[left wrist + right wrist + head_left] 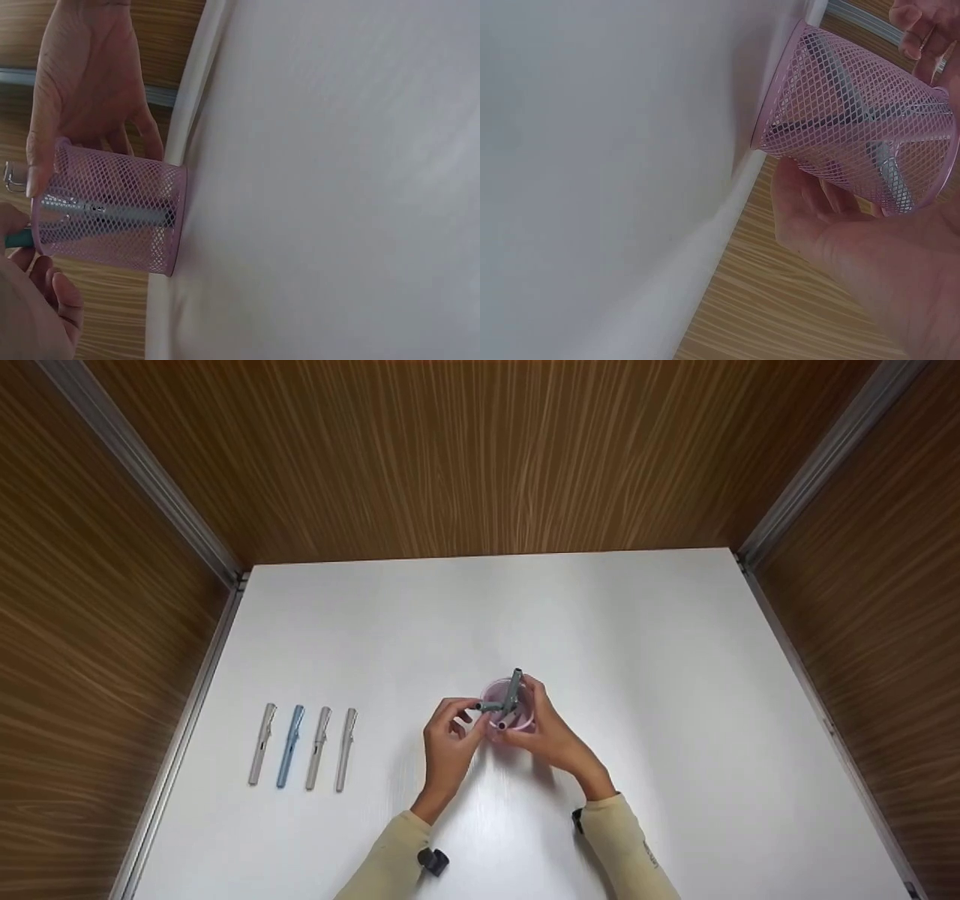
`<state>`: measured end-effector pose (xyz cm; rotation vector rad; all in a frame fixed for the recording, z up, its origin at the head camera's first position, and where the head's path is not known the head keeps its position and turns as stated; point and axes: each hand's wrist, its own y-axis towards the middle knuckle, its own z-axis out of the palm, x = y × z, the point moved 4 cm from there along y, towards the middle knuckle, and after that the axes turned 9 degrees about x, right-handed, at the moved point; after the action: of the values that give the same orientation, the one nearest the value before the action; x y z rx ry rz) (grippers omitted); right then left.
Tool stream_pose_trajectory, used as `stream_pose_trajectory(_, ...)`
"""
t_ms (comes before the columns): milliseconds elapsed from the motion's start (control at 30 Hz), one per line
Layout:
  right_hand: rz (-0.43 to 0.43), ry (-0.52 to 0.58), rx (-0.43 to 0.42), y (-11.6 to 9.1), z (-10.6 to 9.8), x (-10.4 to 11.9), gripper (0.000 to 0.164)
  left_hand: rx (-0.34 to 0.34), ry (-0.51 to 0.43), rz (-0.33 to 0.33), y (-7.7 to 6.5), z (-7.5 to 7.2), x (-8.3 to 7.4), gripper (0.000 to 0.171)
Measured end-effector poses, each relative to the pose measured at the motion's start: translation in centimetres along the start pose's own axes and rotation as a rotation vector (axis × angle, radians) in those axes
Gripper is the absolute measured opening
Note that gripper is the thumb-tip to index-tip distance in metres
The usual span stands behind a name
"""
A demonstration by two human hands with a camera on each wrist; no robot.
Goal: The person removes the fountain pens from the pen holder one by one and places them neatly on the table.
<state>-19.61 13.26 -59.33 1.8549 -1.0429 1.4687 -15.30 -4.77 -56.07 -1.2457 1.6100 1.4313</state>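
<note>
A pink mesh pen cup (487,690) stands on the white table, its weave plain in the left wrist view. My right hand (551,733) holds the cup from its right side, thumb at the near rim and fingers round the far side. At the left rim my left hand (450,742) pinches the end of a dark green pen (19,238), which slants into the cup. Another dark green pen (514,688) leans toward the back rim. A light grey pen (508,720) leans toward the front. Through the mesh, the pens' lower parts cross one another.
Left of my hands lie several pens in a row, roughly parallel: a grey pen (262,744), a blue pen (290,746), a beige-grey pen (318,748) and a silver pen (346,750). Wood-grain panels (480,457) enclose the white table (660,660) at the back and sides.
</note>
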Motion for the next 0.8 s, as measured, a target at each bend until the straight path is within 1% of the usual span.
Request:
stream_pose_trajectory(267, -0.022, 0.004, 0.009, -0.1, 0.0, 0.1, 0.099, -0.033, 0.02, 0.015, 0.2, -0.2, -0.5, 0.017)
stream_pose_trajectory(400, -0.036, 0.006, 0.004, -0.1, -0.1, 0.1, 0.1, -0.059, 0.009, 0.047, 0.3, -0.5, -1.0, 0.018)
stream_pose_trajectory(567, -0.025, -0.01, 0.0, -0.1, -0.1, 0.1, 0.099, -0.078, -0.022, 0.069, 0.3, -1.0, -1.5, 0.02)
stream_pose_trajectory(800, -0.003, -0.049, -0.016, 0.0, -0.1, -0.2, 0.101, -0.106, -0.03, 0.091, 0.2, -1.6, -2.1, 0.02)
